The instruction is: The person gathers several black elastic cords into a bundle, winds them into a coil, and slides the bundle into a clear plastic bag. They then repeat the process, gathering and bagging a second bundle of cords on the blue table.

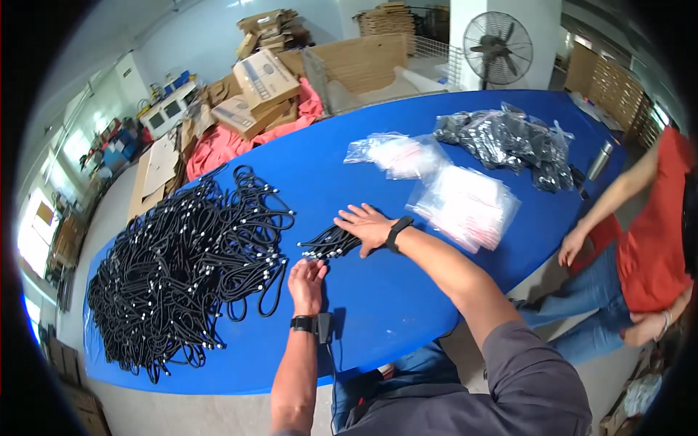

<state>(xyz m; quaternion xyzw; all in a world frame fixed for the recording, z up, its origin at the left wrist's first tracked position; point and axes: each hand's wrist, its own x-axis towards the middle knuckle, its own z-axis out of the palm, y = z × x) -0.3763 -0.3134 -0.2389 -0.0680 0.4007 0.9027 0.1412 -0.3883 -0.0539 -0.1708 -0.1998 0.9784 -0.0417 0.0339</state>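
A small bundle of black elastic cords (336,243) with silvery-white end tips lies on the blue-covered table in front of me. My right hand (369,227) rests flat over the right part of this bundle with its fingers spread, hiding some of the cords. Just below the white tips is my left hand (307,285), its fingers loosely bent and nothing visible in them. Whether its fingertips touch the cord ends I cannot tell. To the left spreads a big tangled heap of the same looped cords (182,269).
Clear plastic bags (469,203) with pinkish-red marks lie beyond my right arm. Farther back are bags of black items (509,142) and a metal flask (600,161). A person in red (651,247) stands at the table's right edge. Cardboard boxes (265,81) are stacked behind.
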